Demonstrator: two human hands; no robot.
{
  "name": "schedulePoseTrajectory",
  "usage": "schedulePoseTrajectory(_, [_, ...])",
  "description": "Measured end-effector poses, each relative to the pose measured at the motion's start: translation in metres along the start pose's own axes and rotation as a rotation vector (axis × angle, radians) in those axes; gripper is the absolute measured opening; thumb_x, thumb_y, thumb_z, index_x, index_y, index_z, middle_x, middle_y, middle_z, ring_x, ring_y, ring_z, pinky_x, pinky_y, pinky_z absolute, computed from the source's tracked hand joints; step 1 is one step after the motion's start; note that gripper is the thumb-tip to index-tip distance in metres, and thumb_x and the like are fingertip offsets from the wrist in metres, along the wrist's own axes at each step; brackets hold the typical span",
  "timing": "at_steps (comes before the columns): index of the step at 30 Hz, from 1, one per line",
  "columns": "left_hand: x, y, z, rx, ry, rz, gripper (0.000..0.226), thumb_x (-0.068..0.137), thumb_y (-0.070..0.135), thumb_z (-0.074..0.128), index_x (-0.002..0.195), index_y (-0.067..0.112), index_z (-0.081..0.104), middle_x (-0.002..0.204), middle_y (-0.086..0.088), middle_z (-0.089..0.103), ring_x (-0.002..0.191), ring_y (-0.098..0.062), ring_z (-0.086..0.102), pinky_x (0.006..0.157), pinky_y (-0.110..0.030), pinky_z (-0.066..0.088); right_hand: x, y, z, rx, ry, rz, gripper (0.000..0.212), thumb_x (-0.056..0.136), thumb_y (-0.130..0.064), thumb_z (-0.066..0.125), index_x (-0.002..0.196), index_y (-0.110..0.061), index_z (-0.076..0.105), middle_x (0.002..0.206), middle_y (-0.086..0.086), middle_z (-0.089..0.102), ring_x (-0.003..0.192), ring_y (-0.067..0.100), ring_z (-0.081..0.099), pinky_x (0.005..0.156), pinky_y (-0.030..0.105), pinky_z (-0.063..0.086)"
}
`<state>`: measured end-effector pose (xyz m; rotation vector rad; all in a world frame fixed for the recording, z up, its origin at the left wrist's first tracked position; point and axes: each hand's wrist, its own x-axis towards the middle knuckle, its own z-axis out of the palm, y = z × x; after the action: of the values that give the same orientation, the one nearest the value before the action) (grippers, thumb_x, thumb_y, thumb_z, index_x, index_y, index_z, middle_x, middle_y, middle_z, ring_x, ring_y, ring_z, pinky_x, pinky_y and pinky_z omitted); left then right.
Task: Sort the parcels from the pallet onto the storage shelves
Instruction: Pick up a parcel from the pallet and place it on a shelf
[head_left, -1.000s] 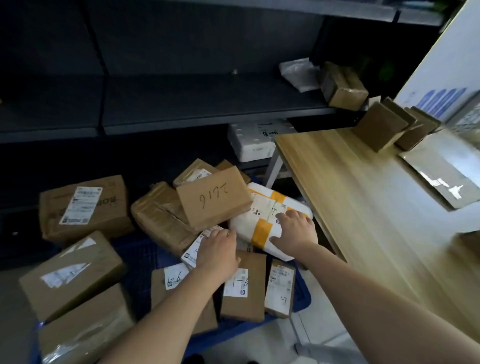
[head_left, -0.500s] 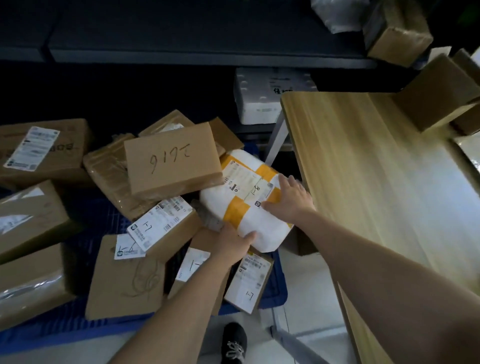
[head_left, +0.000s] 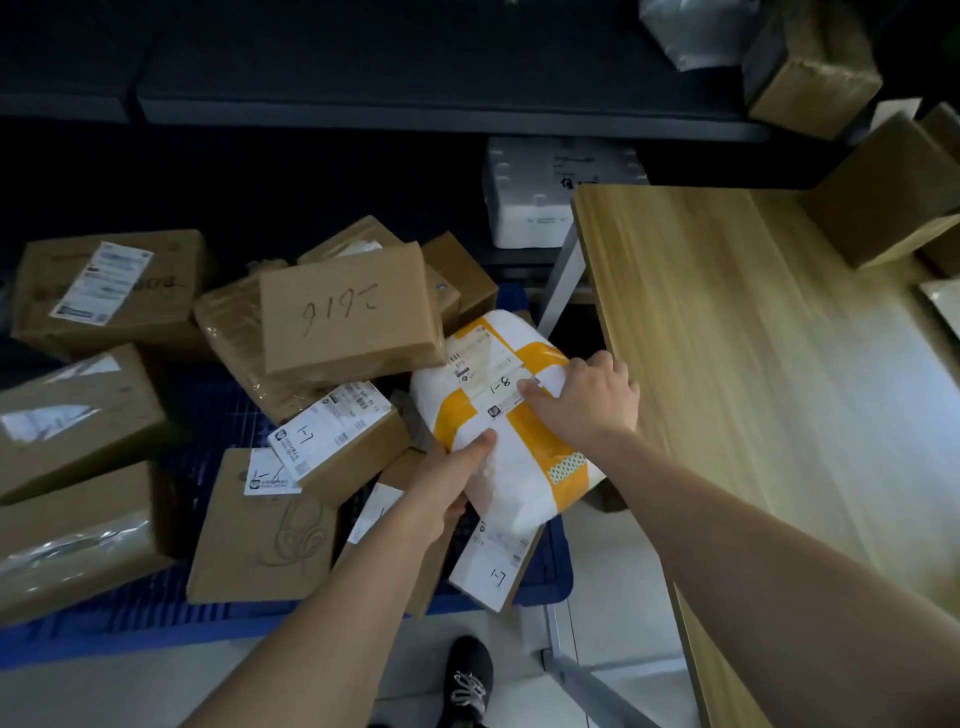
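Here, at the right edge of the pallet, the left hand is pinching the near end of the parcel, the right hand clasping its side.

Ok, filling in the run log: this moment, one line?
left hand: grips parcel | right hand: holds parcel | parcel: white, yellow-taped, above pallet

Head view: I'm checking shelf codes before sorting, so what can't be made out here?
- White parcel: printed label text too small; underside hidden, gripped by the left hand and right hand.
- Brown box below the left forearm: label mostly covered by the arm.
- Grey bag and taped box on the shelf: cut off by the top edge.
- Wooden table: blurred, cut off at right.
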<state>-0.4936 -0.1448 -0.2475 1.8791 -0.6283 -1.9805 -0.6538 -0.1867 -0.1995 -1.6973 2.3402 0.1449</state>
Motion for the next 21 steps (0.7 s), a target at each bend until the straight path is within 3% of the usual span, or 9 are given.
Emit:
schedulePoseTrajectory(4, [-0.028,-0.007,-0.011,0.055,-0.042,-0.036,0.062,0.078,0.062,0.067,0.122,0.019,0.058,0.113,-0.003,0.065,0.101,-0.021,0.061,0.084,-0.032,0.052,-0.018,-0.009,-0.015,0.078,-0.176,0.076,0.072,0.086,-0.070,0.048,0.128,-0.011,0.046,0.124,0.009,0.054,0.112,0.030,0.056,0.083,0.038,0.048])
schedulePoseTrajectory(9, [-0.065,-0.003,-0.033,0.070,-0.077,-0.055,0.060,0.081,0.058,0.066,0.120,0.014,0.060,0.100,0.000,0.066,0.095,-0.017,0.063,0.056,-0.025,0.049,-0.053,-0.013,-0.026,0.033,-0.202,0.154,0.075,0.084,-0.075,0.045,0.127,-0.014,0.047,0.117,0.004,0.061,0.108,0.026,0.060,0.078,0.035,0.045])
schedulePoseTrajectory(12, [-0.082,-0.010,-0.046,0.101,-0.093,-0.034,0.061,0.080,0.058,0.068,0.125,0.018,0.057,0.110,0.000,0.065,0.094,-0.016,0.060,0.062,-0.028,0.048,-0.078,-0.017,-0.026,0.066,-0.226,0.196,0.079,0.082,-0.078,0.044,0.129,-0.015,0.047,0.118,0.004,0.061,0.107,0.026,0.061,0.078,0.035,0.048])
schedulePoseTrajectory(16, [-0.100,-0.027,-0.067,0.175,-0.079,-0.005,0.072,0.077,0.061,0.069,0.133,0.020,0.050,0.126,-0.003,0.060,0.110,-0.022,0.057,0.087,-0.036,0.051,-0.113,-0.023,-0.020,0.125,-0.232,0.245,0.080,0.081,-0.078,0.046,0.130,-0.015,0.046,0.114,0.004,0.062,0.097,0.024,0.061,0.074,0.033,0.050])
schedulePoseTrajectory(21, [-0.128,-0.046,-0.087,0.238,-0.061,0.024,0.077,0.075,0.064,0.069,0.135,0.019,0.048,0.129,-0.003,0.056,0.112,-0.026,0.055,0.073,-0.034,0.050,-0.156,-0.029,-0.013,0.207,-0.217,0.257,0.080,0.081,-0.078,0.046,0.134,-0.018,0.043,0.114,0.002,0.061,0.098,0.023,0.063,0.069,0.031,0.048])
